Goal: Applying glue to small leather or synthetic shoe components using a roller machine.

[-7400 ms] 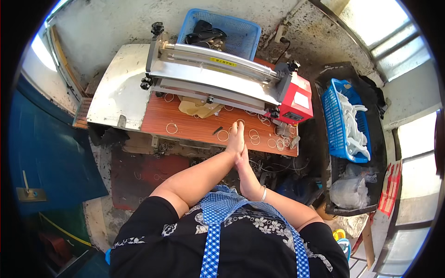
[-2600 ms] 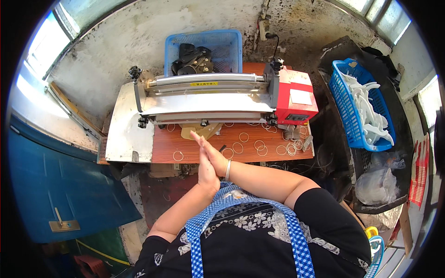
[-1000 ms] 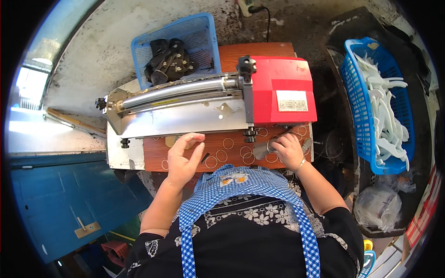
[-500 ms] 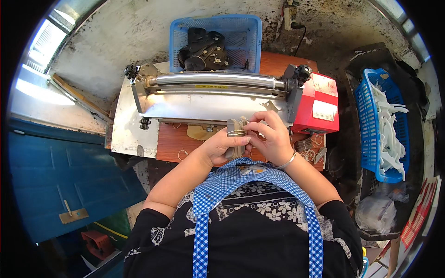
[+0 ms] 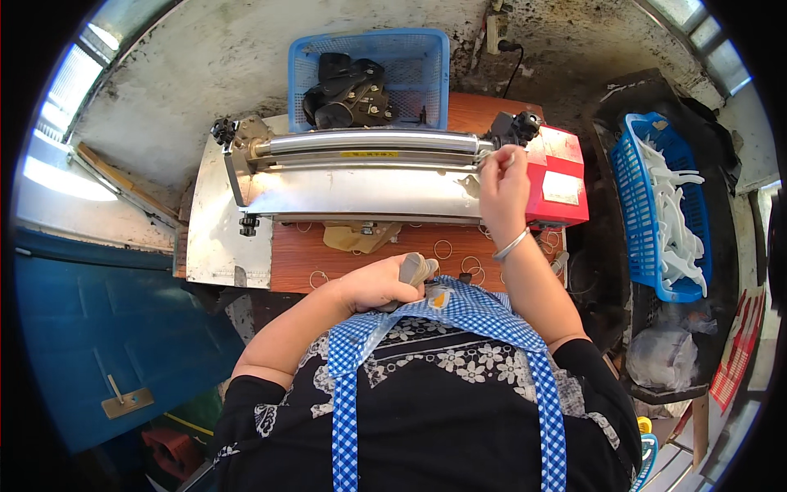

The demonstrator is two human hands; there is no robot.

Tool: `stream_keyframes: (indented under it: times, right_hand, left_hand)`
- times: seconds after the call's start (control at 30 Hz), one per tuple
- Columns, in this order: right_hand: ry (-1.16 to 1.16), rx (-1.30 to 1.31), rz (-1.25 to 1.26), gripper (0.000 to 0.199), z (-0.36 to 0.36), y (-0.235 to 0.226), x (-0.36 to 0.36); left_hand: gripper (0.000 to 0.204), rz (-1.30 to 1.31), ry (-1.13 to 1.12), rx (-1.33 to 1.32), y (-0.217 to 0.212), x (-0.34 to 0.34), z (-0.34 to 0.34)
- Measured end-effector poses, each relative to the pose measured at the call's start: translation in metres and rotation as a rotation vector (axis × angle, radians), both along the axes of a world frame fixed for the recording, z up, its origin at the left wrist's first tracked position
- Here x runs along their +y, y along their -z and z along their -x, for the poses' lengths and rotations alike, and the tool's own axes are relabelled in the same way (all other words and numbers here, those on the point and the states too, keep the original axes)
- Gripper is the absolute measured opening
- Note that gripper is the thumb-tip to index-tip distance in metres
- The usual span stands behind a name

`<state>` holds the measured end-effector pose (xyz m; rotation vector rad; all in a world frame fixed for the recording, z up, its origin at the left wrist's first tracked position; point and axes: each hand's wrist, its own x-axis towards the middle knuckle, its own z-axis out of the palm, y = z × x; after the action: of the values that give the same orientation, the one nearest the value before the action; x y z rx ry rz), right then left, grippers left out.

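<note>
My left hand (image 5: 379, 284) is closed around a stack of flat grey-beige pieces (image 5: 416, 271), held low against the checked apron (image 5: 361, 336). Over the right end of the roller machine (image 5: 361, 182), my right hand (image 5: 503, 187) is raised with its fingertips pinched together. Something small and pale shows at those fingertips, too small to name. The fingers are close to the end of the steel roller (image 5: 373, 143); whether they touch the machine I cannot tell.
Several thin pale loops (image 5: 443, 248) and a tan flat piece (image 5: 361, 237) lie on the reddish table (image 5: 287, 258). Behind the machine stands a blue basket (image 5: 422, 66) with black pieces. A red box (image 5: 566, 193) adjoins the machine; another blue basket (image 5: 643, 205) holds white pieces.
My right hand has left the stack and moved up and away to the machine's right end. The band seen around the stack earlier no longer shows. My left hand has dropped slightly, still holding the stack.
</note>
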<state>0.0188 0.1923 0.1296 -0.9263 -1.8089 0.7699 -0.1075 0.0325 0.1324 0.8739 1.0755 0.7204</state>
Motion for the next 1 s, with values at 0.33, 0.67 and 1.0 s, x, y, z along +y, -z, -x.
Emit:
stream_keyframes:
  times: [0.33,0.67,1.0]
  right_hand:
    - [-0.614,-0.741,-0.083,0.028,-0.045,0.012,-0.030]
    - [-0.547,-0.047,0.661,0.009,0.016,0.019,-0.048]
    - [-0.519,0.010,0.916,0.009,0.026,0.025,-0.027]
  left_hand:
    - [0.018,-0.124,-0.826,-0.578,0.000,0.013,0.025]
    - [0.019,-0.145,-0.956,-0.361,0.010,0.028,0.011]
    - [0.014,-0.186,-1.034,-0.196,0.037,0.036,0.036]
